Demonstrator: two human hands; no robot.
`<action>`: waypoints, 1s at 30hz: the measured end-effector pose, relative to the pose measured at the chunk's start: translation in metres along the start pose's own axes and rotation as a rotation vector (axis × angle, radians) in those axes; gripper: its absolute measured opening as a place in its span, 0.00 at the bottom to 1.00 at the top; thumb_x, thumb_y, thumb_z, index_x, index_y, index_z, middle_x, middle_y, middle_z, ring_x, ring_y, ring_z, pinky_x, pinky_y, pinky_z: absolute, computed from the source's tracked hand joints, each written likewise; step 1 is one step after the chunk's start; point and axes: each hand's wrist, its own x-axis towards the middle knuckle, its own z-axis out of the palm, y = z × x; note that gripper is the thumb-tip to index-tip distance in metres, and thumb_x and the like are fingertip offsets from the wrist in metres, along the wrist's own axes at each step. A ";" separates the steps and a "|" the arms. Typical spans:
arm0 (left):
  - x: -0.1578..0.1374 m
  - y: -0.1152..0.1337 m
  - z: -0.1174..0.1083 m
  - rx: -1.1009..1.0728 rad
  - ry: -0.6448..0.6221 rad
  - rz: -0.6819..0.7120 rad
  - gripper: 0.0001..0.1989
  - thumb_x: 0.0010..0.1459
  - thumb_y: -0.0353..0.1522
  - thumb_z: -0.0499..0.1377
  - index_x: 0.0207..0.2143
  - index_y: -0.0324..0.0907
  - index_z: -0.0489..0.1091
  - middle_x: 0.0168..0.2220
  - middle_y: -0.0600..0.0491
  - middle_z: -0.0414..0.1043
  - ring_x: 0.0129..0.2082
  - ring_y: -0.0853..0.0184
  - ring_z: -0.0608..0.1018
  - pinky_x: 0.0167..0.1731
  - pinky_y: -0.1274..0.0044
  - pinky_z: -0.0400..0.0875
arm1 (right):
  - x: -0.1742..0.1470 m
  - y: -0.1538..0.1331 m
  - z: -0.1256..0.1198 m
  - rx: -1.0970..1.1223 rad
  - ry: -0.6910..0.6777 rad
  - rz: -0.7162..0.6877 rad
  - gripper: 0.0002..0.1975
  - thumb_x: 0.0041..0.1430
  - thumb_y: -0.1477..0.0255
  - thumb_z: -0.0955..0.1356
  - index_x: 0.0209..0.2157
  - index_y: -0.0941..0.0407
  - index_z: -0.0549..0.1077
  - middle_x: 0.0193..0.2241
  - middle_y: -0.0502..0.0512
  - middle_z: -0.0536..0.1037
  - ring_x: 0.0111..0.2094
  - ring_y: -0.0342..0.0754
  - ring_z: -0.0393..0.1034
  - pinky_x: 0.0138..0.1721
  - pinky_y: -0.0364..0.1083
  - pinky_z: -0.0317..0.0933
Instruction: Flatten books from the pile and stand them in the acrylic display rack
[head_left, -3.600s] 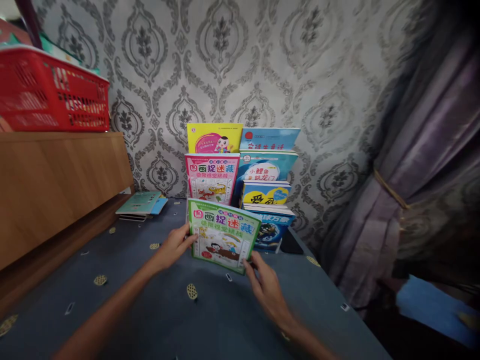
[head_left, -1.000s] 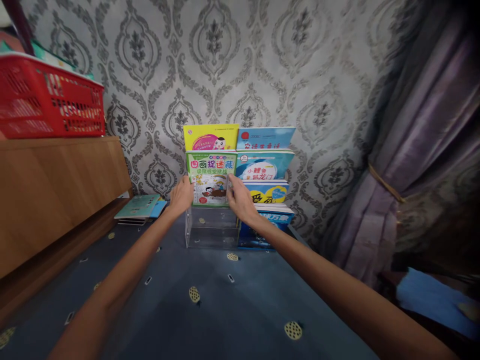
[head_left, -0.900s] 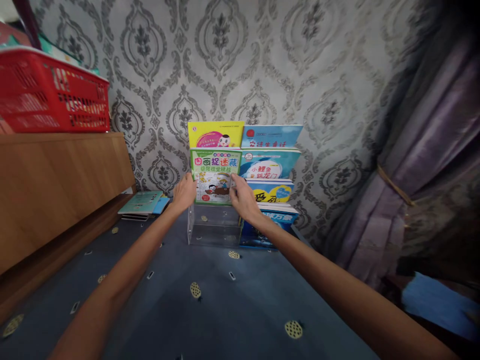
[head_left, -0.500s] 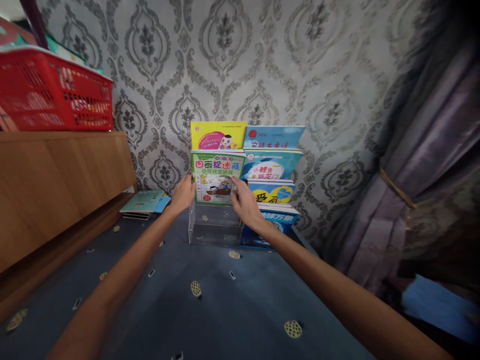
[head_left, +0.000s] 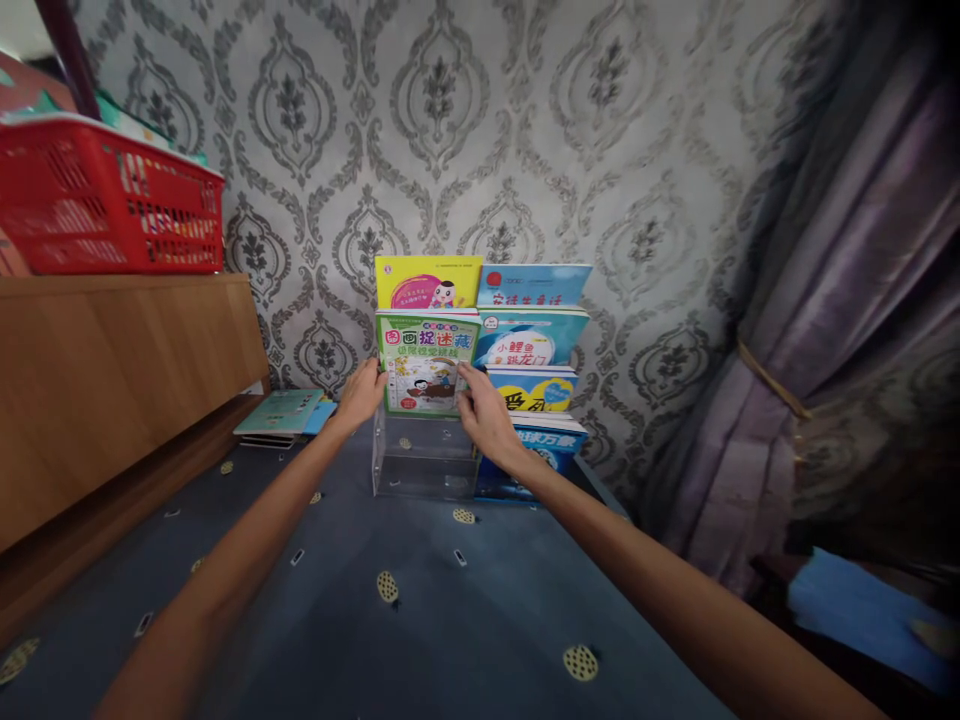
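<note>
A green picture book (head_left: pixel 427 375) stands upright in a tier of a clear acrylic book rack (head_left: pixel 424 475). My left hand (head_left: pixel 362 393) is closed at the book's left edge, its fingers partly hidden behind. At the right edge my right hand (head_left: pixel 484 408) grips it, thumb on the cover. Behind it rises a yellow book (head_left: pixel 429 282). The rack's right column holds a light blue book (head_left: pixel 534 285), a teal book (head_left: pixel 531 338), a yellow-and-blue book (head_left: pixel 536 390) and a dark blue book (head_left: pixel 555 450), partly covered by my right wrist.
Thin books (head_left: pixel 281 412) lie stacked on the blue patterned cloth (head_left: pixel 337 610) at left. Beside them stands a wooden cabinet (head_left: pixel 127 390) carrying a red basket (head_left: pixel 161 200). Patterned wallpaper rises behind the rack. A grey-purple curtain (head_left: pixel 757 450) hangs at right, near a blue cloth-like item (head_left: pixel 862 610).
The view has shifted slightly, so the rack appears a little lower and farther left. Both hands stay at the green book's sides, and the book keeps its place in the rack.
</note>
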 end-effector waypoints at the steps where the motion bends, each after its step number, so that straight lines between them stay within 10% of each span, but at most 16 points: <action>1: 0.002 -0.001 0.001 -0.011 0.001 -0.001 0.07 0.65 0.32 0.52 0.40 0.41 0.68 0.42 0.43 0.74 0.47 0.55 0.77 0.49 0.68 0.69 | 0.001 0.000 0.000 0.001 0.001 0.005 0.27 0.61 0.77 0.62 0.62 0.57 0.66 0.61 0.66 0.70 0.64 0.59 0.63 0.63 0.63 0.61; 30: 0.023 0.001 0.000 0.037 0.006 -0.129 0.24 0.70 0.40 0.42 0.38 0.38 0.75 0.42 0.37 0.79 0.46 0.53 0.79 0.45 0.70 0.69 | 0.034 0.009 0.016 0.021 -0.008 0.071 0.25 0.59 0.76 0.63 0.58 0.55 0.70 0.60 0.63 0.71 0.64 0.60 0.61 0.63 0.63 0.59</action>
